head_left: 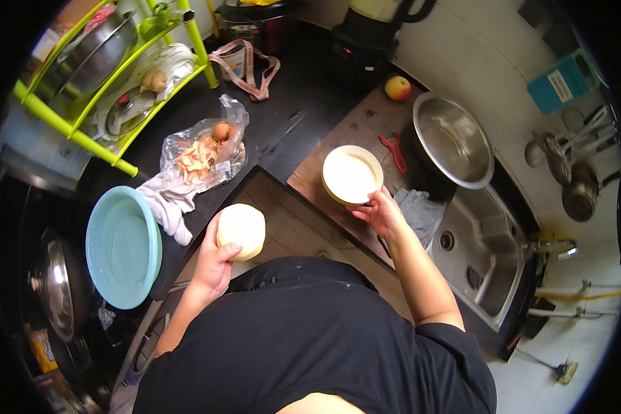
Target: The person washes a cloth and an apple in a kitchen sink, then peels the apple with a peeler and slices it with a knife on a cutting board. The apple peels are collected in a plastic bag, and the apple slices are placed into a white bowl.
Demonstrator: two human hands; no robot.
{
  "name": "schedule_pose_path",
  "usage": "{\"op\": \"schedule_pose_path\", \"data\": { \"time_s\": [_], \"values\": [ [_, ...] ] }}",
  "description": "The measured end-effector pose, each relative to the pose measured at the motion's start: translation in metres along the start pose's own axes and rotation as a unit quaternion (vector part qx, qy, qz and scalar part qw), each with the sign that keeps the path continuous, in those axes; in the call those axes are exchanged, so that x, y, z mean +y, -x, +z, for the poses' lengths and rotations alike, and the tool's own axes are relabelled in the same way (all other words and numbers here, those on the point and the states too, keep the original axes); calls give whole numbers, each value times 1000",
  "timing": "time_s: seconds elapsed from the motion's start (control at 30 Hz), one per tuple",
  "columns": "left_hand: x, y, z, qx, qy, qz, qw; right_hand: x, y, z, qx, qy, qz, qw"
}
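My left hand [216,257] is closed around a peeled apple [241,232], pale yellow and round, held over the gap in front of the counter. My right hand [381,215] grips the near rim of a white bowl [352,174] at the edge of the brown board [312,174]. No contents can be made out in the bowl, which looks bright white inside. To the bowl's right lies a red peeler [394,152]. A red and yellow apple [398,88] sits at the board's far end. Left of centre, a clear plastic bag [234,162] holds peel strips [197,160] and eggshells [221,131].
A steel basin [453,141] stands right of the board, beyond the sink [486,276]. A grey cloth [418,215] lies beside my right wrist. On the left are a light blue basin [123,247], a pale cloth [167,203] and a green rack [93,138]. A blender [366,41] stands at the back.
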State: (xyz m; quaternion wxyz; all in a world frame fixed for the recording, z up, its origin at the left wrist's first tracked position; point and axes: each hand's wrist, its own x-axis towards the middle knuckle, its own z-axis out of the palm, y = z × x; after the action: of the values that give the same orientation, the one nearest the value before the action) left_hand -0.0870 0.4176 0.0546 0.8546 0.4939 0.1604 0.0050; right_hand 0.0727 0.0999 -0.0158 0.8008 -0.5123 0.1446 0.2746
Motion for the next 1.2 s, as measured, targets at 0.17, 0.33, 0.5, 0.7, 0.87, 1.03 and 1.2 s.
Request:
{"op": "schedule_pose_path", "data": {
  "time_s": [0.17,0.33,0.5,0.7,0.87,1.03,1.2],
  "values": [
    [-8,7,3,60,11,24,998,-14,-14,16,-32,13,16,999],
    [-18,23,-1,115,28,61,991,-30,-49,40,-99,24,13,995],
    [-22,44,-4,176,29,80,981,-34,-100,72,-147,26,31,988],
    [-21,67,-13,238,28,90,967,-29,-152,109,-110,0,69,992],
    [-17,74,-22,250,28,87,964,-20,-182,123,-76,-29,105,991],
    [-16,64,-38,225,20,77,971,-15,-189,121,-93,-2,59,994],
    [-11,44,-46,146,4,51,988,-7,-125,123,11,81,-39,996]
  ]
}}
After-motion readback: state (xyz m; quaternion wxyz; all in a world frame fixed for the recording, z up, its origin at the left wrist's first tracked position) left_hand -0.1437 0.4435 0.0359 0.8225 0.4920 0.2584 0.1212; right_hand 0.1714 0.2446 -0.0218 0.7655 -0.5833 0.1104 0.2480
